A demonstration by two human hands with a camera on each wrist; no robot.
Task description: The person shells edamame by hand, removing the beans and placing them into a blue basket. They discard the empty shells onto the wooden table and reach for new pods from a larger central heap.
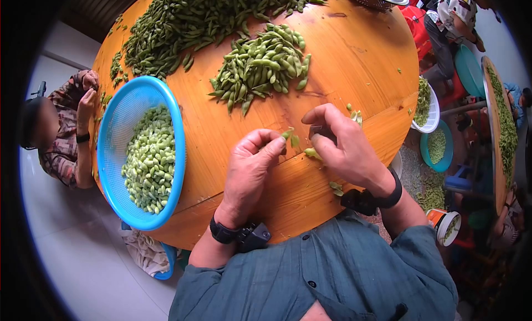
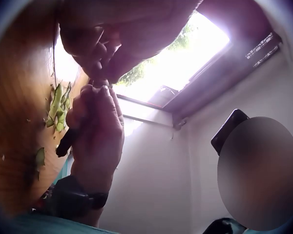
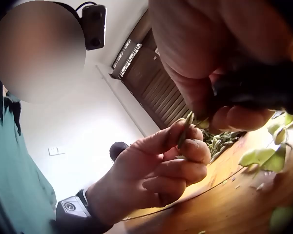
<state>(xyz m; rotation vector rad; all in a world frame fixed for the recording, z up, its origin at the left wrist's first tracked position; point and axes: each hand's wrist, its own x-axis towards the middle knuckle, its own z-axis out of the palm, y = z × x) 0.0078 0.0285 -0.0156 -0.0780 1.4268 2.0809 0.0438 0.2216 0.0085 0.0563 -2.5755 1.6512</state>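
My left hand point(image 1: 248, 168) pinches a green edamame pod point(image 3: 186, 129) between thumb and forefinger, its tip sticking up past them. Close to its right, my right hand point(image 1: 350, 149) has curled fingers around a black, handle-like object point(image 3: 256, 88); its end also juts from the palm in the left wrist view. In both wrist views the fingertips of the two hands come together at the pod. Empty-looking pod shells point(image 2: 57, 105) lie on the wooden table beside the right hand.
A blue colander point(image 1: 178, 154) of shelled beans point(image 1: 149, 166) stands at left. Whole pods point(image 1: 260, 66) are piled ahead, with a larger heap point(image 1: 183, 30) behind on the round table point(image 1: 354, 55). Another person point(image 1: 61, 132) sits at left. Basins, a bucket point(image 1: 443, 227) and more people are at right.
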